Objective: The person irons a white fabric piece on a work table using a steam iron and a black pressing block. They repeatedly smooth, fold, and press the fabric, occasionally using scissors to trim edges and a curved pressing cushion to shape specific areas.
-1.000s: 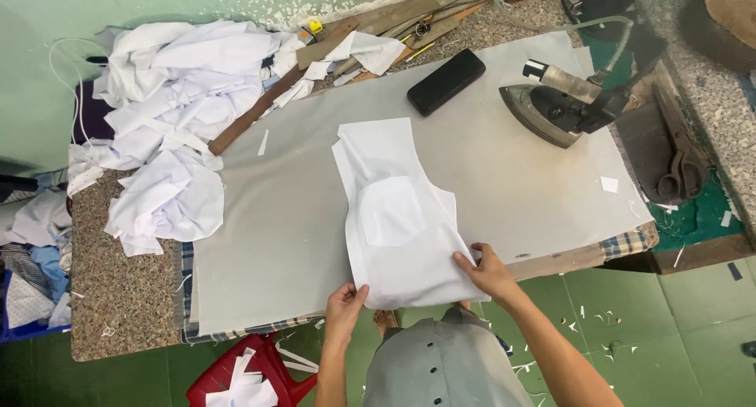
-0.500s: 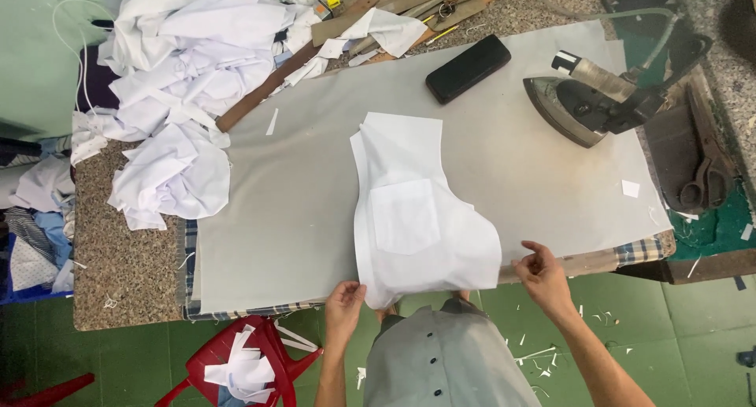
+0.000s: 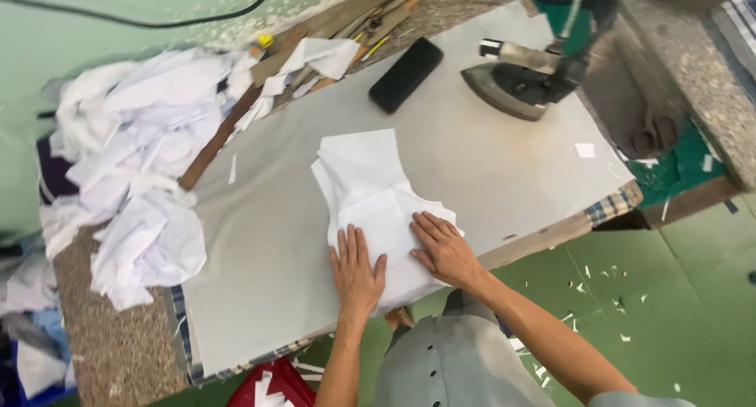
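1. The left hand lies flat, palm down, on a white cloth. Its fingers are straight and close together, pressing on the fabric and pinching nothing.
2. The right hand also rests palm down on the cloth, just beside the left. Its fingers are slightly spread and point left across the fabric; they grip nothing.
3. The cloth sits at the near edge of the desk, on its grey padded cover. Its far part is a flat panel; the near part under the hands is bunched and wrinkled.
4. An iron stands at the far right of the desk, well apart from the hands.
5. A black case lies left of the iron, beyond the cloth.
6. A heap of white fabric pieces covers the left end of the desk.
7. White scraps lie scattered on the green floor to the right.
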